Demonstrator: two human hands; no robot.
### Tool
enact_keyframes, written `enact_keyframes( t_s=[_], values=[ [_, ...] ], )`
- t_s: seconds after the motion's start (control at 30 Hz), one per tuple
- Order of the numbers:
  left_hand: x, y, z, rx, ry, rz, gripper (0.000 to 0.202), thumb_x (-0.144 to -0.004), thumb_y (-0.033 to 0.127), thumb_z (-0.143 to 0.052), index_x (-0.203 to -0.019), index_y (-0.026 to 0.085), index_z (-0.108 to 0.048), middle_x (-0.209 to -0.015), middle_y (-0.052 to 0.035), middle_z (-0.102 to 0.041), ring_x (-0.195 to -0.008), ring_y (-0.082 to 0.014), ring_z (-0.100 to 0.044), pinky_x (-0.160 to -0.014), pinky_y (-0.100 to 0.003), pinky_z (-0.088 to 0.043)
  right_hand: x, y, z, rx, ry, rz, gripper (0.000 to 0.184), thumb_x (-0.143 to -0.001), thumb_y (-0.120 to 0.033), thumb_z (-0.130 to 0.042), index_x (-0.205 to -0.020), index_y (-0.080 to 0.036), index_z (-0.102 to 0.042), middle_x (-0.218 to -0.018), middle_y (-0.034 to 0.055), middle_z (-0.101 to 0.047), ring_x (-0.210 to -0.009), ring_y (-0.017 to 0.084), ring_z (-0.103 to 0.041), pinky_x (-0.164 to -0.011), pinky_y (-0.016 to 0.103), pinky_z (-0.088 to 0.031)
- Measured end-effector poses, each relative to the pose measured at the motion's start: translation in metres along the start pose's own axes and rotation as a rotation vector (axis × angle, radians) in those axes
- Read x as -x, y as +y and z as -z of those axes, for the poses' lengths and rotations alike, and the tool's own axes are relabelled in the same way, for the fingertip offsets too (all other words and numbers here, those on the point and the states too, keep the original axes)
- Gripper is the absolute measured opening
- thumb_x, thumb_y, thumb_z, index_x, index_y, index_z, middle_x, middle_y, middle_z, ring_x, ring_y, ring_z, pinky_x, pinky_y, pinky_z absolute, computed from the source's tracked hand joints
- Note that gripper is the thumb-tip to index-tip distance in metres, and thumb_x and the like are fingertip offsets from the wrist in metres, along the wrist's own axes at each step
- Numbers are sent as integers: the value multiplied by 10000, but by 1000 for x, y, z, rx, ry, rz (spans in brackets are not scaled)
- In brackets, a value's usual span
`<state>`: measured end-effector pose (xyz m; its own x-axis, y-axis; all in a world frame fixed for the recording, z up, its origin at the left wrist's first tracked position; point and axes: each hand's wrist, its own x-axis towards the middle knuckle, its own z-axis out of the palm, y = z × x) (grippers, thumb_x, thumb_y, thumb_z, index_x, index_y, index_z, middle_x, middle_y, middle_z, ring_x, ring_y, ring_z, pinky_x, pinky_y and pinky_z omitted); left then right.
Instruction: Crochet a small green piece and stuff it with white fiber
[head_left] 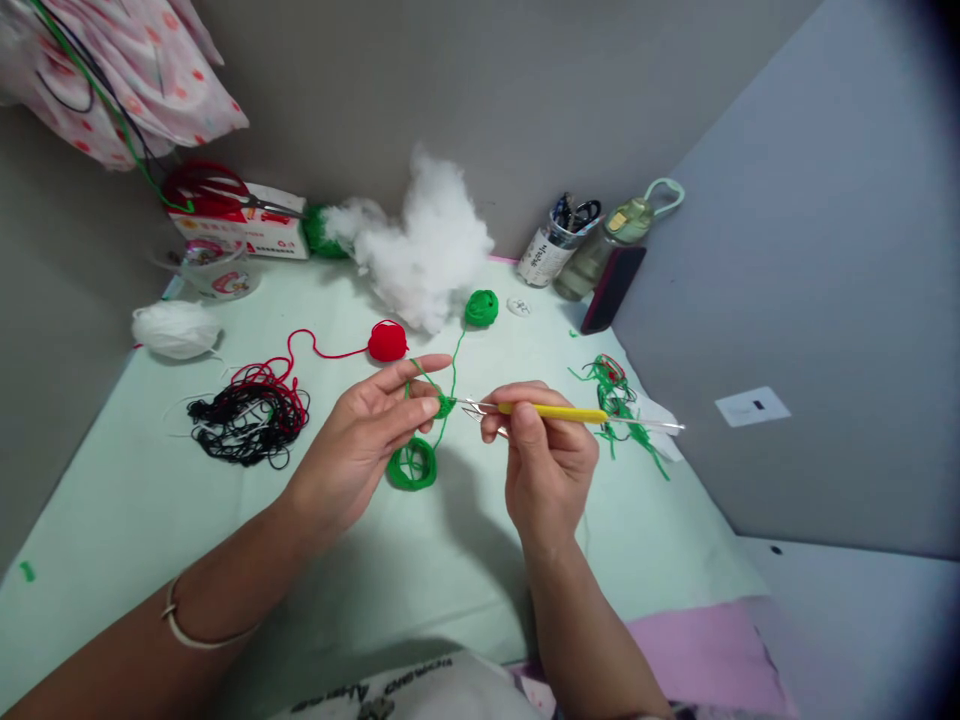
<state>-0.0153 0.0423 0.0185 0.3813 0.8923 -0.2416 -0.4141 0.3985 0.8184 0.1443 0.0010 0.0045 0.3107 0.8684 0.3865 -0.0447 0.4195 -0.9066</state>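
My left hand (367, 430) pinches a small piece of green crochet work (445, 406) between thumb and fingers, with green yarn looped over the raised index finger. My right hand (547, 450) grips a crochet hook (559, 411) by its yellow handle, its metal tip at the green piece. Something metallic, perhaps small scissors (472, 410), shows by the right fingers; its kind is hard to make out. A ring-shaped coil of green yarn (412, 464) lies just under the left hand. From a green yarn ball (481, 308) behind, a strand runs toward the hands.
A red yarn ball (388, 341), a black yarn tangle (247, 420) and a white yarn bundle (177, 330) lie left. White stuffing (431, 245), a pen cup (549, 250), a bottle (600, 250) and a phone (613, 290) stand behind. Green yarn scraps (622, 400) lie right.
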Motion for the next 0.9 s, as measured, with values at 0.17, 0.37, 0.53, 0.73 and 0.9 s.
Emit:
enact_keyframes(
  t_s=[0.17, 0.37, 0.53, 0.73, 0.9],
  values=[
    [-3, 0, 6, -178, 54, -163, 335, -814, 203, -804, -1147, 236, -797, -881, 9, -609, -712, -92, -487, -629, -199, -404, 1, -4, -1, -14, -2, 40, 184, -1004, -217, -618, -983, -254, -797, -879, 19, -708, -676, 115, -650, -589, 282, -534],
    [0, -8, 1, -126, -96, -34, 295, -889, 248, -748, -1182, 273, -777, -849, 23, -623, -586, -62, -388, -521, -199, -309, -2, 3, -1, 84, -85, 30, 161, -993, -238, -642, -979, -263, -801, -918, 20, -750, -737, 128, -648, -657, 295, -541],
    [2, -8, -3, -114, -60, -39, 292, -881, 288, -774, -1170, 252, -784, -855, 17, -649, -559, -49, -355, -487, -198, -261, -2, 3, -1, 143, -61, 16, 145, -990, -255, -647, -978, -260, -791, -883, 9, -746, -716, 132, -669, -650, 292, -564],
    [2, -11, -7, 35, -7, -6, 438, -810, 213, -847, -1236, 252, -755, -734, 58, -611, -581, -40, -444, -555, -142, -369, 7, 10, -3, 478, -131, 330, 265, -977, -139, -623, -1131, -298, -769, -1027, 46, -762, -885, 174, -720, -736, 331, -614],
    [1, -8, -4, 199, -80, 163, 278, -875, 183, -759, -1150, 176, -800, -531, 130, -305, -450, -16, -173, -670, -139, -475, 6, 9, 0, 427, -63, 369, 261, -974, -128, -614, -1102, -291, -772, -957, 41, -761, -813, 177, -725, -685, 334, -610]
  ],
)
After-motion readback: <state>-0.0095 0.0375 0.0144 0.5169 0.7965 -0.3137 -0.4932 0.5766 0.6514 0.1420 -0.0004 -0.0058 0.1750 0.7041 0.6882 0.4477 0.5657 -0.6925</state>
